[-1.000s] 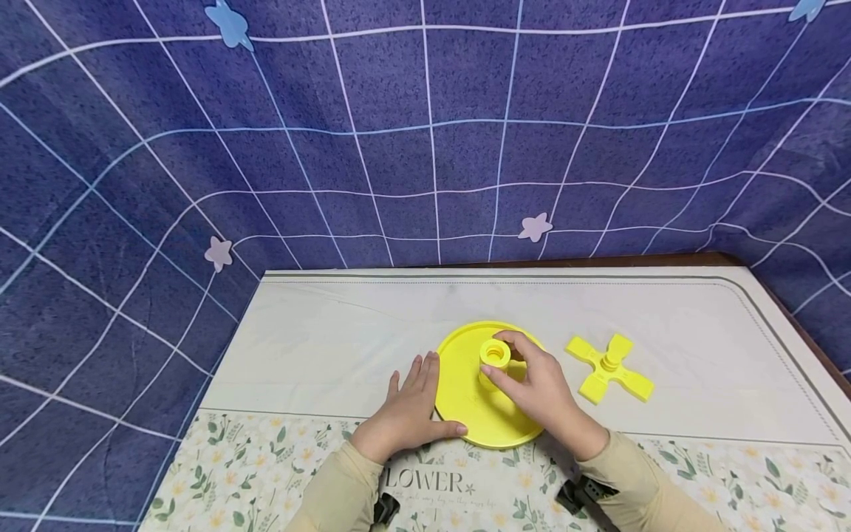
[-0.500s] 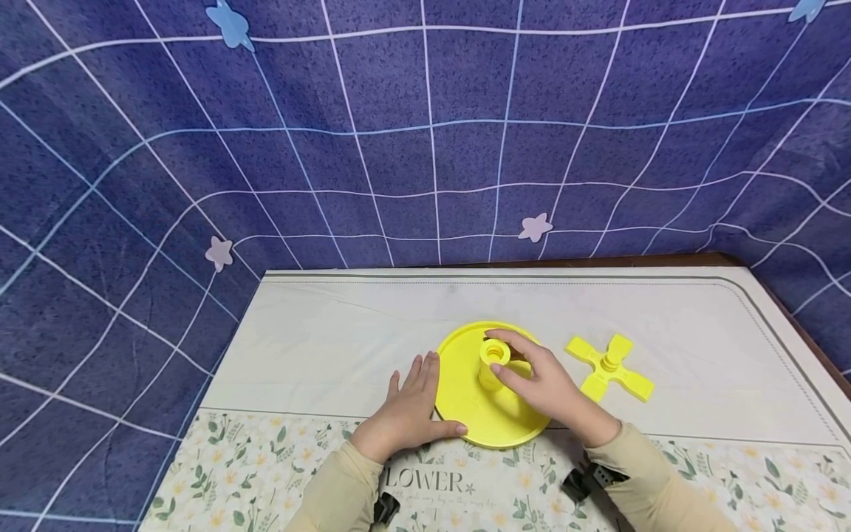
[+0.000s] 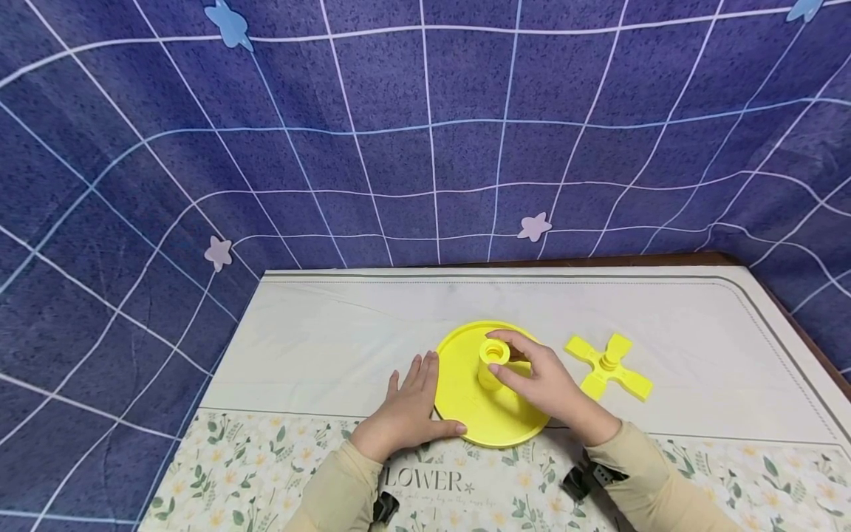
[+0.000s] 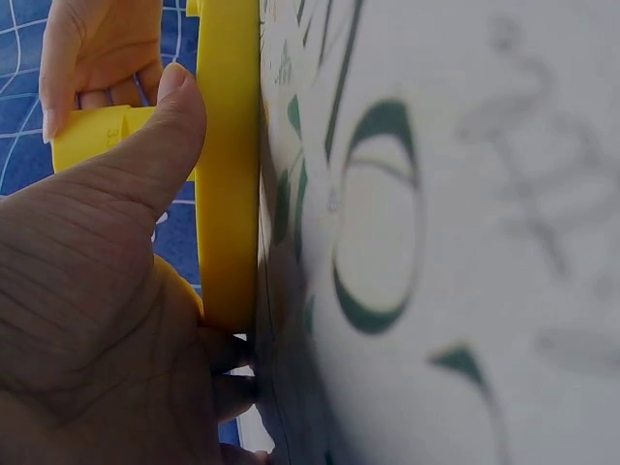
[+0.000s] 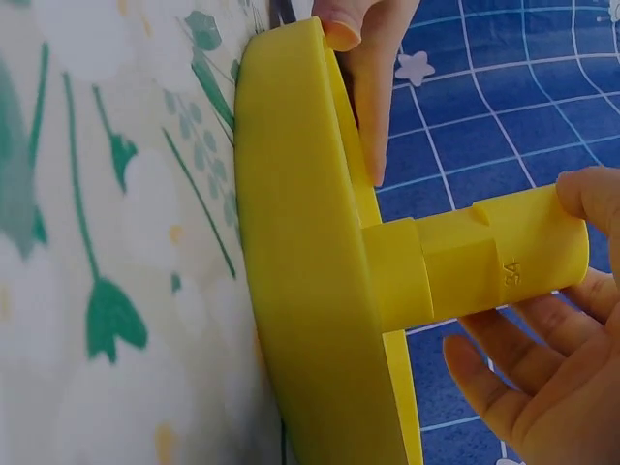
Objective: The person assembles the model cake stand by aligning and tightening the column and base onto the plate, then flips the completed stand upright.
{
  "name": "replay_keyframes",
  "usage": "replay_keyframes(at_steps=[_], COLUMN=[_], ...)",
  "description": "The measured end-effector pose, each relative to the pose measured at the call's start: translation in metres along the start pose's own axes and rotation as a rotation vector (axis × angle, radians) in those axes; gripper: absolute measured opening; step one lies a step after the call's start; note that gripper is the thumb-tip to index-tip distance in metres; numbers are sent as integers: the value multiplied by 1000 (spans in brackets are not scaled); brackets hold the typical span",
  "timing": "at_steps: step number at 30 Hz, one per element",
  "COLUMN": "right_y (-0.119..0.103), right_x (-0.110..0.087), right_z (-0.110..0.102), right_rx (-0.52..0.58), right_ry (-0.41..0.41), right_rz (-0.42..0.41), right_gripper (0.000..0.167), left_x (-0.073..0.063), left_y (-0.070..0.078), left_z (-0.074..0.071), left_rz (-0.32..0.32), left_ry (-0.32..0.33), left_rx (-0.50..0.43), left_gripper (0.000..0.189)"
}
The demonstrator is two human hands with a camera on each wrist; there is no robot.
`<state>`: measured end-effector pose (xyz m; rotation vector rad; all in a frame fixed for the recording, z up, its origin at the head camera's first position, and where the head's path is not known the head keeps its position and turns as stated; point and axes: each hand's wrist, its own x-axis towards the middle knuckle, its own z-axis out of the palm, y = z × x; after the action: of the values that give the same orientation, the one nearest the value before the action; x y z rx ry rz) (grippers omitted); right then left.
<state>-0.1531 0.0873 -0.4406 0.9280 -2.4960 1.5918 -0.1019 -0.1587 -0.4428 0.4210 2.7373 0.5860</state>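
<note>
A round yellow tray [image 3: 455, 384] with a low raised rim lies flat on the table. From its middle rises an upright yellow cylinder [image 3: 488, 375] with a hollow top. My right hand [image 3: 541, 380] pinches the cylinder near its top, thumb on the near side and fingers behind; in the right wrist view the thumb tip is on the cylinder's [image 5: 465, 262] end. Along the tray's left edge rest the straight fingers of my left hand [image 3: 405, 417], while its thumb touches the front rim. The left wrist view shows that thumb [image 4: 160, 145] beside the rim.
To the right of the tray lies a yellow four-armed cross piece [image 3: 621, 375] with a threaded stud standing at its centre. A floral tablecloth [image 3: 266, 458] covers the table. Blue grid-patterned cloth [image 3: 399, 162] hangs behind and at the sides.
My right hand has turned and shifted slightly right around the cylinder, its thumb now higher on the side. In the last half second it stays put. The left hand and tray keep their place.
</note>
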Motion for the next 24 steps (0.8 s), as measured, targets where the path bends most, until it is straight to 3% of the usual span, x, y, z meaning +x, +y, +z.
replay_keyframes(at_steps=[13, 24], right_y=[-7, -10], right_x=[-3, -7], right_z=[8, 16], right_rx=[-156, -209], right_ry=[142, 222], right_rz=[3, 30], right_gripper=[42, 44], left_x=[1, 1], left_y=[-1, 0], left_z=[2, 0], left_rz=[-9, -10], left_ry=[-4, -1], left_rx=[11, 12], left_gripper=[121, 120])
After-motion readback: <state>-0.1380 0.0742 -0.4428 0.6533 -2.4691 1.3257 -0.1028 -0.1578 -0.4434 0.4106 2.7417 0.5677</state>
